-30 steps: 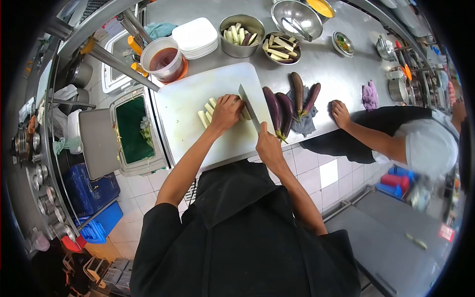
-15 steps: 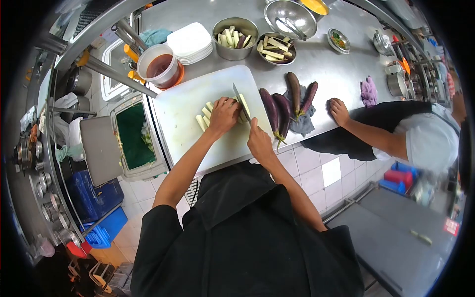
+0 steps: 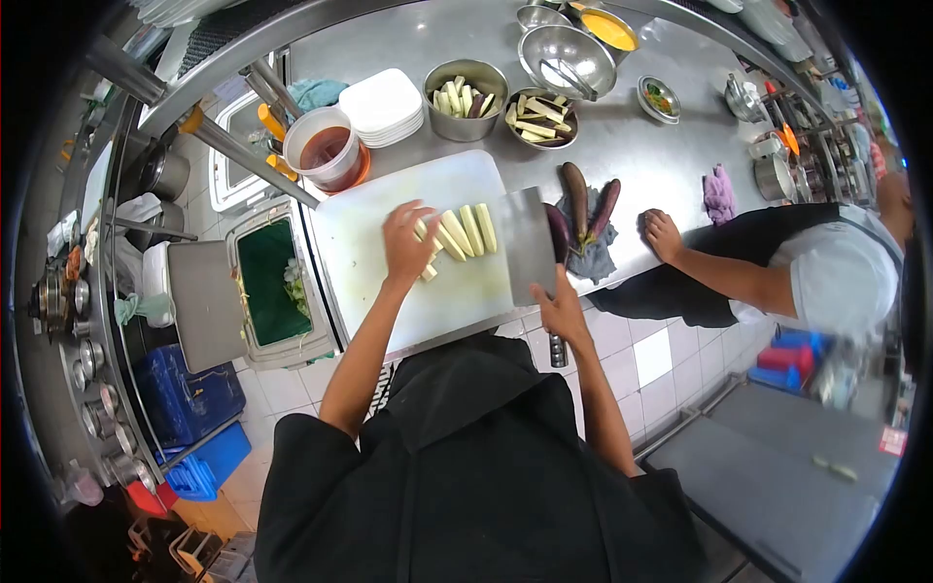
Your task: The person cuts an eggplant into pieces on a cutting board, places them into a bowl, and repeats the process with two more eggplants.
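The left hand [image 3: 406, 243] lies open on the white cutting board [image 3: 379, 291]. Its fingers are spread over the cut eggplant sticks [image 3: 470, 229] and it grips nothing. Three pale sticks lie side by side in plain view between this hand and the cleaver. At least two more show at the fingertips and beside the palm, and I cannot tell how many the hand covers.

The right hand [image 3: 561, 303] is closed around the cleaver [image 3: 530, 243] where the blade meets the handle. The broad blade faces up at the right edge of the board, and the end of the handle sticks out below the hand.

Three whole dark eggplants [image 3: 575, 189] lie just right of the blade on one grey cloth [image 3: 593, 260]. The blade partly hides the nearest of them.

Two metal bowls behind the board hold more cut pieces, the left bowl [image 3: 466, 87] and the right bowl [image 3: 540, 119]. Behind these stand one empty metal bowl [image 3: 573, 51] and one bowl of orange sauce [image 3: 609, 26].

One stack of white plates [image 3: 381, 100] and one tub of brown liquid [image 3: 328, 151] stand at the board's far left corner.

A co-worker's hand [image 3: 663, 233] rests flat on the counter, near one purple cloth [image 3: 719, 189].
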Demonstrator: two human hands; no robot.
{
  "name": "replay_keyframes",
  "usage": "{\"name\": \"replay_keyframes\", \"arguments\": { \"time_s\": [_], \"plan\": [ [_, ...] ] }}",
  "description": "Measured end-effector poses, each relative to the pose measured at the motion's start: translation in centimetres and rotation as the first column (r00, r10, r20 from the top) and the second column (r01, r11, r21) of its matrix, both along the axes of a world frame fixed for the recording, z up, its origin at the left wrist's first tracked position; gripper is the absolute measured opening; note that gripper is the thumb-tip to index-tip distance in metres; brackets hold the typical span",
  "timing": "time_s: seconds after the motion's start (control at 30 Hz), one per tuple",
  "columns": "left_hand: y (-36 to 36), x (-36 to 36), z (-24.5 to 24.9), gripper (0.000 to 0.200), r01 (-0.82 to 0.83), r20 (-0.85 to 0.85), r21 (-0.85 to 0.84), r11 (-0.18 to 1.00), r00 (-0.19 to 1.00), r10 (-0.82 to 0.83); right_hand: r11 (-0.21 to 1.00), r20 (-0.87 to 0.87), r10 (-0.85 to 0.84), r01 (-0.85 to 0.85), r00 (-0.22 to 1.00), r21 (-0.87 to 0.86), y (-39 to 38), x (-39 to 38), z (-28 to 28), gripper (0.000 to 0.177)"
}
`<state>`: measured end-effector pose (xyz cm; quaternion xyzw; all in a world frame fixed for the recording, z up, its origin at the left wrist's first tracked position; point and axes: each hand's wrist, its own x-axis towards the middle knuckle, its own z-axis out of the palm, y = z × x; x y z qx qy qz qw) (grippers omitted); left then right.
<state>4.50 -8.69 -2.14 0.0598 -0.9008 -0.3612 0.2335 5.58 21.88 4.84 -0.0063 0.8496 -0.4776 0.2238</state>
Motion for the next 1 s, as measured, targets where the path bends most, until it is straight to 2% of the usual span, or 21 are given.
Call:
{"name": "replay_keyframes", "arguments": {
  "time_s": [0.03, 0.07, 0.13, 0.17, 0.23, 0.27, 0.3, 0.37, 0.43, 0.5, 0.53, 0.7, 0.8, 0.87, 0.9, 0.93, 0.97, 1.0],
  "plan": [
    [-0.3, 1.1, -0.1, 0.025, -0.201, -0.013, 0.024, 0.979, 0.979, 0.201, 1.000, 0.004, -0.001, 0.001, 1.000, -0.002, 0.4, -0.3, -0.3, 0.045],
    [0.0, 2.3, -0.2, 0.025, -0.198, -0.010, 0.021, 0.980, 0.980, 0.199, 0.997, 0.055, -0.037, 0.041, 0.998, -0.059, 1.0, -0.5, -0.8, 0.045],
    [0.5, 4.2, -1.3, 0.041, -0.413, 0.057, 0.112, 0.904, 0.911, 0.409, 0.981, 0.175, -0.077, 0.106, 0.982, -0.161, 1.5, -0.9, -2.4, 0.045],
    [0.9, 4.7, -1.9, 0.041, -0.416, 0.058, 0.111, 0.903, 0.909, 0.412, 0.982, 0.176, -0.074, 0.103, 0.982, -0.161, 1.5, -0.6, -3.2, 0.045],
    [2.4, 4.5, -2.2, 0.054, -0.310, 0.068, 0.037, 0.950, 0.949, 0.307, 0.988, 0.109, -0.019, 0.035, 0.994, -0.148, 0.7, -0.2, -4.5, 0.045],
    [3.1, 3.9, -2.2, 0.058, -0.292, 0.094, 0.076, 0.953, 0.954, 0.285, 0.987, 0.107, 0.002, 0.015, 0.994, -0.160, 0.1, 0.1, -5.4, 0.052],
    [3.6, 3.2, -2.1, 0.058, -0.298, 0.097, 0.074, 0.952, 0.952, 0.290, 0.987, 0.110, 0.008, 0.010, 0.994, -0.161, -0.5, 0.1, -6.0, 0.052],
    [4.7, 1.5, -1.9, 0.061, -0.194, 0.043, 0.063, 0.979, 0.981, 0.191, 0.984, 0.151, 0.136, -0.116, 0.979, -0.136, -1.8, -0.1, -6.5, 0.059],
    [6.1, 0.0, -1.1, 0.061, -0.164, 0.047, 0.046, 0.985, 0.986, 0.162, 0.985, 0.177, 0.146, -0.126, 0.973, -0.119, -3.6, -0.1, -4.7, 0.060],
    [7.1, -1.2, -0.8, 0.061, -0.129, 0.051, 0.026, 0.991, 0.990, 0.128, 0.985, 0.146, 0.170, -0.169, 0.974, -0.024, -4.5, -0.4, -4.8, 0.058],
    [7.5, -1.8, -1.0, 0.059, -0.110, 0.025, 0.084, 0.990, 0.994, 0.108, 0.977, 0.039, 0.213, -0.212, 0.976, -0.016, -4.9, -0.7, -5.2, 0.060],
    [7.9, -3.2, -1.4, 0.051, -0.092, -0.048, 0.244, 0.965, 0.993, 0.107, 0.987, 0.102, 0.151, -0.155, 0.983, 0.030, -5.8, -1.0, -3.0, 0.054],
    [6.8, -5.6, 1.2, 0.048, -0.047, -0.135, 0.200, 0.979, 0.988, 0.075, 0.991, 0.157, 0.133, -0.129, 0.979, -0.037, -6.6, -2.5, -0.9, 0.048],
    [5.2, -9.2, 4.4, 0.048, 0.006, -0.160, 0.175, 0.985, 0.987, 0.022, 0.972, -0.138, 0.123, -0.147, 0.983, -0.183, -7.4, -5.0, -0.9, 0.045],
    [4.2, -11.7, 5.7, 0.048, 0.031, -0.210, 0.142, 0.989, 0.978, 0.000, 0.971, -0.138, 0.114, -0.140, 0.984, -0.193, -8.0, -6.2, 0.1, 0.045],
    [3.0, -14.6, 6.7, 0.050, 0.055, -0.241, 0.083, 0.995, 0.970, -0.034, 0.956, -0.056, 0.074, -0.086, 0.996, -0.280, -8.7, -7.6, 2.3, 0.045],
    [2.0, -17.2, 8.7, 0.052, 0.064, -0.180, 0.067, 0.996, 0.982, -0.051, 0.933, 0.028, 0.041, -0.028, 0.999, -0.360, -9.1, -8.5, 4.0, 0.045],
    [1.0, -19.6, 10.0, 0.054, 0.077, -0.121, 0.127, 0.989, 0.991, -0.061, 0.929, 0.025, 0.033, -0.021, 0.999, -0.369, -9.4, -9.1, 5.2, 0.045]
  ]
}}
